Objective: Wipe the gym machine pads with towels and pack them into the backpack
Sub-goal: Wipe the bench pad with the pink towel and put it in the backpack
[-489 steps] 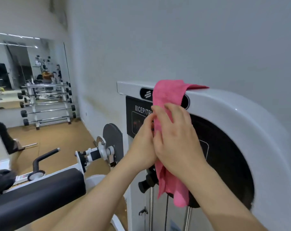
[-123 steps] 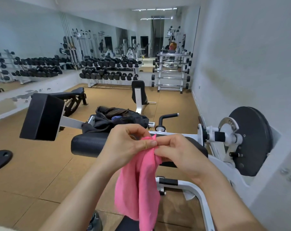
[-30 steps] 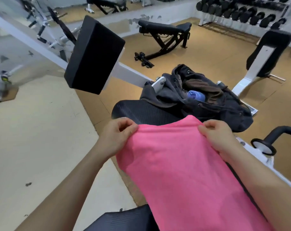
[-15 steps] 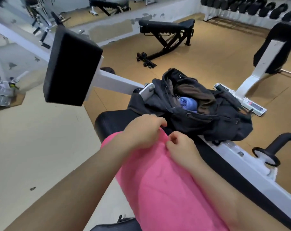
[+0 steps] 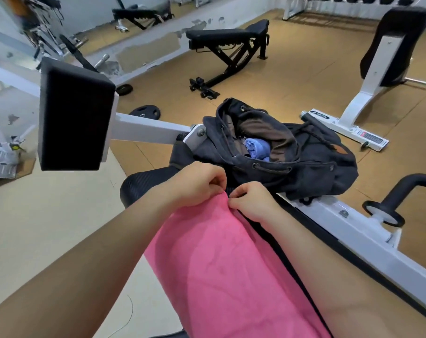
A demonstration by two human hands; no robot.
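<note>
Pink towel [image 5: 221,269] (both hands pinching)

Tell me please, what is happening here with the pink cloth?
A person is folding a pink towel on the machine's black pad. The left hand and right hand pinch its far edge close together. Just beyond, a dark backpack lies open on the pad with a blue towel already inside.
</note>
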